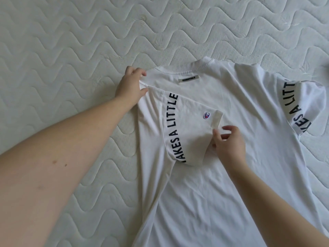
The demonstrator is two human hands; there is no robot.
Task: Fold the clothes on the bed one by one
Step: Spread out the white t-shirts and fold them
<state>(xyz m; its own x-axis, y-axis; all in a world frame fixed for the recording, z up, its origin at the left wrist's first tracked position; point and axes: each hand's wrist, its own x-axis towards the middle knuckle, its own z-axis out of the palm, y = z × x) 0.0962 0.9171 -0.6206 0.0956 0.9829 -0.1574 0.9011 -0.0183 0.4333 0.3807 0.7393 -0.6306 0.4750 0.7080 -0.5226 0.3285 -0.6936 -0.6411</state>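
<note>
A white T-shirt (222, 107) lies back-up on the bed, collar toward the far side, with black lettering curving along both sleeve seams. Its left sleeve (188, 132) is folded inward over the body. My left hand (130, 84) grips the folded edge at the left shoulder, thumb and fingers on the cloth. My right hand (228, 141) pinches the hem of the folded sleeve near the shirt's middle. The right sleeve (306, 104) lies spread out flat at the right.
The shirt rests on a pale quilted mattress (71, 50) with a wavy stitch pattern, which fills the view around it. A faint blurred object (322, 72) shows at the right edge.
</note>
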